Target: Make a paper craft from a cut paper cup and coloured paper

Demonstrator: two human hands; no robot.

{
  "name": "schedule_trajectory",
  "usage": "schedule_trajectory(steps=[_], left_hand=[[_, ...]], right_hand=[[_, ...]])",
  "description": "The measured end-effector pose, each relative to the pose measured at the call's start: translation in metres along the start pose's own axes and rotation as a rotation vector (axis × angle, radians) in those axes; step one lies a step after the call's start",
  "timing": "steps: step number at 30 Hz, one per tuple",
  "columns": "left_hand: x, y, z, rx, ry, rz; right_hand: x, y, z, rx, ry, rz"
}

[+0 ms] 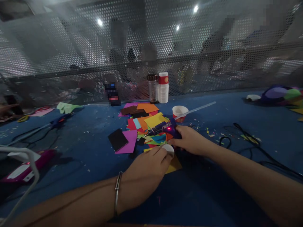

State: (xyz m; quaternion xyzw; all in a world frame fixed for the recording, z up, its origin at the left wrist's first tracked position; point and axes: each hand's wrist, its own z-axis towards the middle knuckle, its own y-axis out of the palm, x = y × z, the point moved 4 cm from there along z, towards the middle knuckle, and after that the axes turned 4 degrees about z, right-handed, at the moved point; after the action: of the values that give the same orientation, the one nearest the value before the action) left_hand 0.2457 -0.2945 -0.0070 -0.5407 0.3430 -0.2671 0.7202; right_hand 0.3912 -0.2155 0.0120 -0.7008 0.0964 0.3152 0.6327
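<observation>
My left hand (148, 170), with a metal bangle on its wrist, is closed round a small white round piece (168, 150), which looks like a paper cup. In my right hand (189, 140) is a dark blue glue gun (174, 127) with a lit red light, its nozzle pointing left over the coloured paper. A long clear glue stick (201, 109) sticks out behind it. Under and beyond the hands lie paper sheets: yellow (156, 120), orange (148, 108), purple (130, 142) and black (117, 139). My right fingertips are close to the white piece.
A red and white cup (180, 111) stands behind the glue gun. Farther back are a clear bottle (152, 90) and stacked paper cups (163, 90). A magenta device (29, 167) and a white cable (35, 167) are at left. Black cable (258, 148) and paper scraps lie at right.
</observation>
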Motion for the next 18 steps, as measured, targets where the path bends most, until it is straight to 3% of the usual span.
schedule_trajectory(steps=[18], left_hand=[[-0.0021,-0.0058,0.0078,-0.042,0.021,-0.020]], right_hand=[[-0.0068,0.0098,-0.0004,0.016,-0.039,-0.106]])
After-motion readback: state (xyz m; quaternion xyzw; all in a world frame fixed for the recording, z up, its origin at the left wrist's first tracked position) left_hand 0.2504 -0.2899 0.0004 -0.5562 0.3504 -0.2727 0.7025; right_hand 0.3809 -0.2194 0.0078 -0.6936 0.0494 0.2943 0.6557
